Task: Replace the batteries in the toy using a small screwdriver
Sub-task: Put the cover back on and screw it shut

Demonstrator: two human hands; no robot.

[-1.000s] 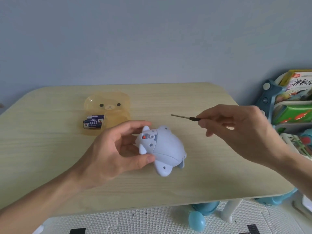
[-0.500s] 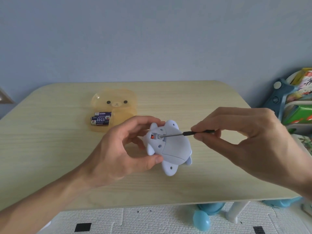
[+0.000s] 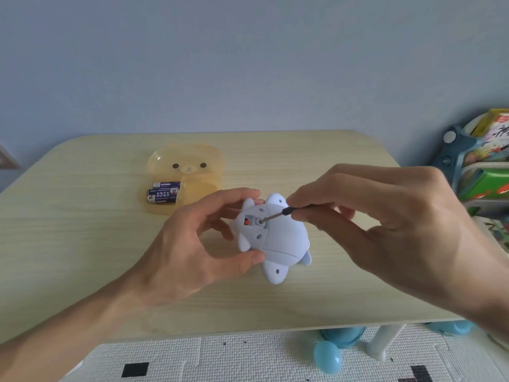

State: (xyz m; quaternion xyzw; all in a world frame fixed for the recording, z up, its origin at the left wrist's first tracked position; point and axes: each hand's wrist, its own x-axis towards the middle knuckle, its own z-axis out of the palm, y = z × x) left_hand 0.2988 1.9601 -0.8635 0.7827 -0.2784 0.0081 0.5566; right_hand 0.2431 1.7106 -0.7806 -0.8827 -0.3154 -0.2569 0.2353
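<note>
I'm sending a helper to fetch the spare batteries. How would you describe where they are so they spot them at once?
On the wooden table, look toward the far left, beyond the left hand. A see-through yellow case with a bear face lies there, and the batteries lie in its near half. They are three dark blue cylinders with white labels.

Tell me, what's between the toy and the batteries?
Only the left hand's fingers and bare table, in the head view, separate toy from batteries.
</note>
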